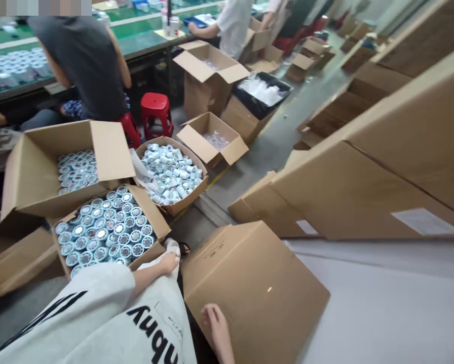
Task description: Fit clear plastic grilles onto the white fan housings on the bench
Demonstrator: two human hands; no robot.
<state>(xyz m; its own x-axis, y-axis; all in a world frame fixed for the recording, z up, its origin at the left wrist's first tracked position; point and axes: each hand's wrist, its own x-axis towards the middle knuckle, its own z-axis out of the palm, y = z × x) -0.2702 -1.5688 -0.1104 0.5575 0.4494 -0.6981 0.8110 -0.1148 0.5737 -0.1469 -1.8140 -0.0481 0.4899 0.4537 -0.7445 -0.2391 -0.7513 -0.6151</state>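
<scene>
My left hand [169, 263] is closed at the front of my white shirt, on a whitish, crumpled material I cannot name for sure. Beside it stands an open carton [156, 215] packed with upright light-blue cylinders [105, 227] with round, slotted ends. My right hand [214, 323] hovers over or touches the side of a big brown carton [249, 283]; contact is not clear. Its fingers are loosely bent, a little apart, with nothing visible in them. Small dark print marks that carton's upper left face.
Another open carton [113, 151] of cylinders and a carton of loose light-blue pieces [173, 172] stand ahead. Stacked cartons [363, 187] line the right. Red stools [155, 108] and a seated person [86, 65] are by the green conveyor [136, 30].
</scene>
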